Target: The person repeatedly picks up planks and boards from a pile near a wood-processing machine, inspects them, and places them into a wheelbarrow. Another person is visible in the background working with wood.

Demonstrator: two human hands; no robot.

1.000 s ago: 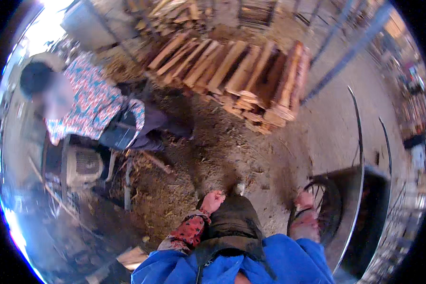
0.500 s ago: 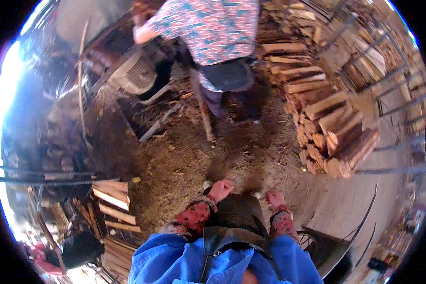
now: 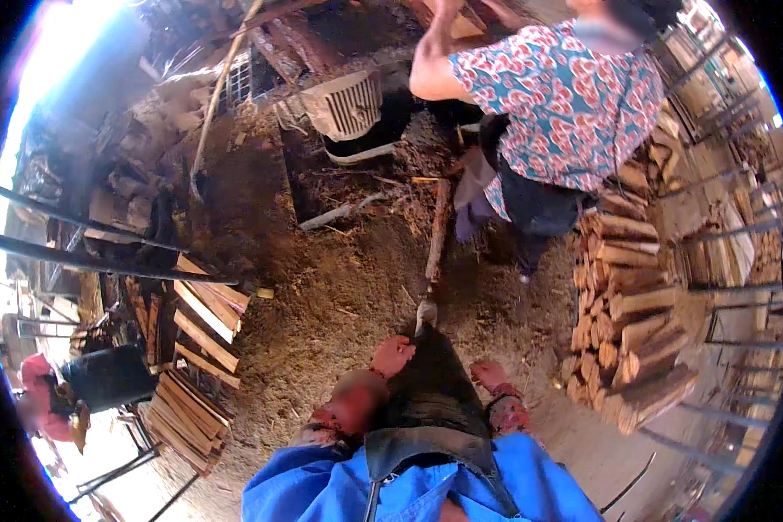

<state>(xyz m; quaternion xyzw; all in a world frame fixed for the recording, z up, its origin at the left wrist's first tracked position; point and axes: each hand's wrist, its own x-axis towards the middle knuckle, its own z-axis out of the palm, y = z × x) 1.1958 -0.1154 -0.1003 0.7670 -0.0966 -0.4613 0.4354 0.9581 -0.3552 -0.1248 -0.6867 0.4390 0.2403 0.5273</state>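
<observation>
Both my hands hang low in front of the dark apron (image 3: pixel 431 391), at either side of it. My left hand (image 3: pixel 393 355) is loosely curled, with nothing seen in it. To the right of the apron, my right hand (image 3: pixel 490 375) is also curled and holds nothing that shows. Red patterned sleeves cover my forearms. One shoe (image 3: pixel 426 317) pokes out past the apron. Just beyond it a thin log (image 3: pixel 438 230) lies on the dirt. Ahead on the right a co-worker in a patterned shirt (image 3: pixel 557 113) reaches toward a piece of wood (image 3: pixel 455 19).
A machine with a slotted cover (image 3: pixel 348 106) stands ahead, with a long pole (image 3: pixel 222 96) to its left. Split firewood (image 3: pixel 626 313) is stacked on the right beside metal racks. More split pieces (image 3: pixel 187 413) lie at left, near metal bars (image 3: pixel 104 261). Another person in red (image 3: pixel 43 391) is far left.
My view has turned left, so the co-worker and the right-hand wood stack now appear further right. The machine and thin log show more fully. My hands stay low and empty.
</observation>
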